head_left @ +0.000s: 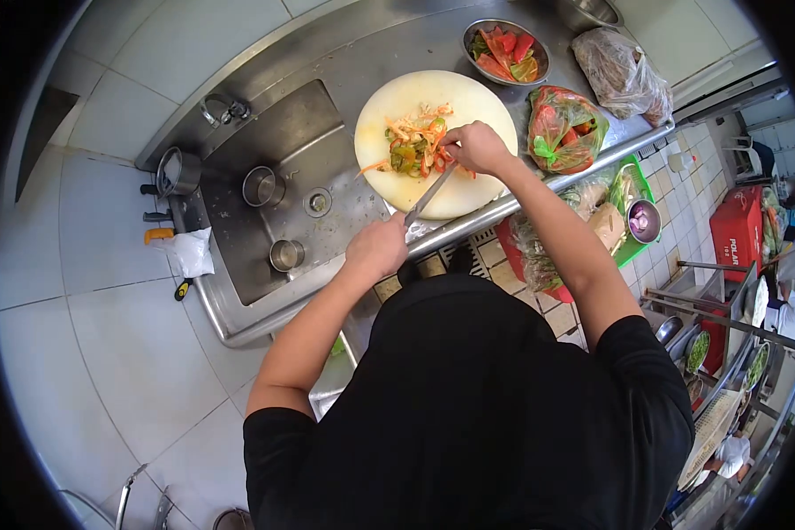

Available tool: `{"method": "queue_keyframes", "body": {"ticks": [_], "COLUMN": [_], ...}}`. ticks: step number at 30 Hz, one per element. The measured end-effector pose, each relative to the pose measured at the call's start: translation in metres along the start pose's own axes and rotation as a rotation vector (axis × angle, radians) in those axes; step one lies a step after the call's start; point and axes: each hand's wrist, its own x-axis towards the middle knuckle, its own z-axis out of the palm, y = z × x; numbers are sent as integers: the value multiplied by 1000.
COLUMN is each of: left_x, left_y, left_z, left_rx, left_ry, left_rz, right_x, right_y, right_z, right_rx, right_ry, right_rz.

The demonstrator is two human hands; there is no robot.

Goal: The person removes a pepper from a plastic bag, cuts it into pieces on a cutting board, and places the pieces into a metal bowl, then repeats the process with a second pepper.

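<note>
The left hand (377, 247) gripped a knife (430, 196) on the cutting board (468, 97); the right hand (477, 146), clenched, pinned sliced vegetables (415, 141) beside its blade. One slip risked a cut.

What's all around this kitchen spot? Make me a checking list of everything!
Surface: steel counter with a sink; a round white cutting board lies on it.
Job's things: knife; sliced vegetables on the board.
Clutter: metal bowl of pepper pieces, two bags of vegetables, two metal cups in the sink.
Hands: left hand shut on the knife; right hand curled on the vegetables.
Cables: nothing seen.
Surroundings: tiled floor, green crate, red box.
</note>
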Motion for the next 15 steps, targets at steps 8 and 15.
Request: {"method": "queue_keyframes", "body": {"ticks": [8,15], "left_x": [0,7], "left_y": [-2,-9], "left_z": [7,32], "left_rx": [-52,181], "left_ry": [2,105], "left_rz": [20,48], "right_x": [-3,-6], "right_y": [2,0], "right_z": [1,0], "right_rx": [45,22], "right_ry": [-10,18], "right_rz": [20,7]}}
